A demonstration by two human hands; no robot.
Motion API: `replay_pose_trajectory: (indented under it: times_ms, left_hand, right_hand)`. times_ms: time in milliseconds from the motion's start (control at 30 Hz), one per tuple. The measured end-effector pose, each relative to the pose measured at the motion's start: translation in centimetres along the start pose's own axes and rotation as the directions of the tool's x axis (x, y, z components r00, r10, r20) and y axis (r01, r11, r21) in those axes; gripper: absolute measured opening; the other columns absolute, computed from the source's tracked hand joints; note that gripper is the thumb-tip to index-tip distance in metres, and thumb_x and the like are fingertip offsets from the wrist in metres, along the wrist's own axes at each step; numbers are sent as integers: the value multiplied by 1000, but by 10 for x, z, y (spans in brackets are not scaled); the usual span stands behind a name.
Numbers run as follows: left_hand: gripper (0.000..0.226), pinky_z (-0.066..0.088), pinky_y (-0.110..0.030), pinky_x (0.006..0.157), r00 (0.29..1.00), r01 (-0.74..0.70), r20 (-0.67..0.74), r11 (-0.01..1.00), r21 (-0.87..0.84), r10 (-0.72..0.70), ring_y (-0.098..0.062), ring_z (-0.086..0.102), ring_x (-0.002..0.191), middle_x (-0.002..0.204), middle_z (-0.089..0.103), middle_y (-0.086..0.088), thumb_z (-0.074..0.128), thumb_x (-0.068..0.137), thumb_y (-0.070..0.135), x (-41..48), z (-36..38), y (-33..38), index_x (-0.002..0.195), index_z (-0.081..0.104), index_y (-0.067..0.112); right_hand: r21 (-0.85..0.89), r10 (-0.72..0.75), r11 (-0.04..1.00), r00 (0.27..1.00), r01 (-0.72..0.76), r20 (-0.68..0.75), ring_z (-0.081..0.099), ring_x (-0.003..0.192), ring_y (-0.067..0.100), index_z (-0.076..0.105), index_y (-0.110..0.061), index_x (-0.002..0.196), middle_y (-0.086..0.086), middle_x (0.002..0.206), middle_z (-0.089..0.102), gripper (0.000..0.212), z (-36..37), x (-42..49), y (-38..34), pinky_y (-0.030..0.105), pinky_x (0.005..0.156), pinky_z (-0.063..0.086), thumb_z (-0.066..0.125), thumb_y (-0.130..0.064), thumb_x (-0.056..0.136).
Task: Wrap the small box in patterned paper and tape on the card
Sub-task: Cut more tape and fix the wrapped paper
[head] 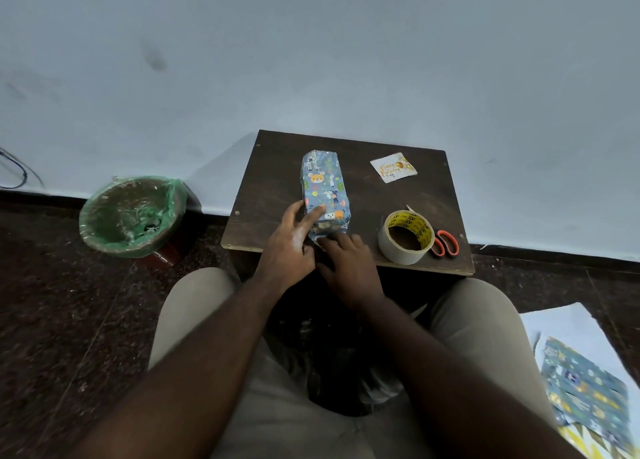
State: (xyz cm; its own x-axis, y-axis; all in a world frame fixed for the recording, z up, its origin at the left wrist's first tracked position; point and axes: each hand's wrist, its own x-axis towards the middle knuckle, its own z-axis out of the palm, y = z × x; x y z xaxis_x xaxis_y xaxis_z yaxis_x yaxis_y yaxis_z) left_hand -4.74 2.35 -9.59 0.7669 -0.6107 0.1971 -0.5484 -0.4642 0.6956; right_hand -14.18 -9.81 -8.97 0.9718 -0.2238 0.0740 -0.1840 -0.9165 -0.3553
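Observation:
The small box (323,185) lies lengthwise on the dark wooden board (363,202), covered in blue animal-patterned paper. My left hand (291,250) rests against its near left side, with the forefinger pressed on the top. My right hand (349,261) presses its fingers on the box's near end, where the paper is folded. A white "Happy Birthday" card (393,167) lies flat at the board's far right, apart from the box.
A roll of tape (406,236) stands at the board's near right, with orange-handled scissors (446,244) just right of it. A bin lined with green plastic (130,214) sits on the floor at left. Spare patterned paper sheets (585,386) lie on the floor at right.

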Motion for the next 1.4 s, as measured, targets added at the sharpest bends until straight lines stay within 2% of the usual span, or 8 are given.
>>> replay_pose_trajectory:
  times_ms: [200, 367, 500, 700, 800, 1000, 1300, 1400]
  left_hand:
    - [85, 48, -42, 105, 998, 59, 27, 998, -32, -58, -24, 50, 131, 152, 36, -5, 43, 69, 9, 0, 3, -3, 148, 37, 40]
    - [82, 42, -39, 110, 991, 122, -47, 983, -140, -129, -20, 48, 133, 145, 49, -5, 50, 75, 2, 0, 3, 4, 153, 35, 22]
    - [65, 46, -41, 105, 931, 308, -153, 938, -160, -332, -24, 57, 122, 131, 62, -6, 51, 77, 8, 5, 4, 2, 141, 47, 15]
    - [49, 45, -40, 102, 934, 348, -50, 933, -91, -354, -30, 55, 120, 123, 61, -13, 48, 88, 3, 10, -3, 6, 137, 54, 7]
    - [58, 44, -27, 98, 924, 380, 82, 872, -308, -373, -13, 56, 117, 130, 58, 2, 45, 96, 1, 9, -6, 19, 151, 37, 16]
    - [76, 47, -16, 60, 780, 555, 252, 448, -701, -573, -10, 62, 80, 100, 66, -3, 42, 86, -19, 17, -23, 28, 155, 22, 8]
    - [61, 48, -16, 66, 800, 520, 223, 458, -721, -557, -6, 60, 82, 99, 64, 5, 42, 96, -13, 11, -23, 22, 153, 26, 5]
    - [57, 47, -17, 64, 786, 494, 153, 459, -738, -600, -8, 60, 82, 102, 63, -1, 47, 95, -11, 12, -19, 12, 149, 33, 2]
  right_hand:
    - [12, 34, 999, 999, -34, -34, 50, 111, 25, 67, -21, 121, 2, 121, 61, 29, 2, 5, -1, 41, 87, 43, 58, -32, 96]
    - [194, 82, 981, 892, 6, -444, 55, 103, 29, 67, -12, 105, 9, 108, 62, 24, -13, 9, -4, 41, 84, 47, 73, -13, 82]
    - [69, 20, 998, 987, -9, -161, 36, 137, 32, 37, -22, 150, 16, 149, 39, 66, -34, 35, -7, 44, 111, 29, 65, -20, 90]
    - [-217, -42, 975, 999, 47, 30, 28, 142, 40, 5, -36, 158, 27, 151, 31, 74, -36, 50, -12, 46, 112, 29, 47, -19, 99]
    - [-297, -32, 953, 995, 59, 96, 24, 142, 45, 7, -36, 158, 32, 153, 23, 68, -41, 51, -19, 47, 112, 32, 43, -22, 101]
    - [-288, -20, 955, 982, 76, 190, 19, 143, 51, 19, -29, 156, 29, 156, 20, 60, -51, 52, -26, 51, 112, 34, 45, -22, 103]
    - [-514, 51, 850, 956, 111, 289, 17, 134, 69, 41, -21, 143, 32, 158, 11, 37, -51, 60, -48, 66, 96, 44, 37, -29, 107]
    - [-369, 46, 928, 971, 45, 235, 32, 131, 62, 40, -22, 145, 27, 155, 19, 44, -56, 62, -40, 59, 96, 49, 48, -18, 101]
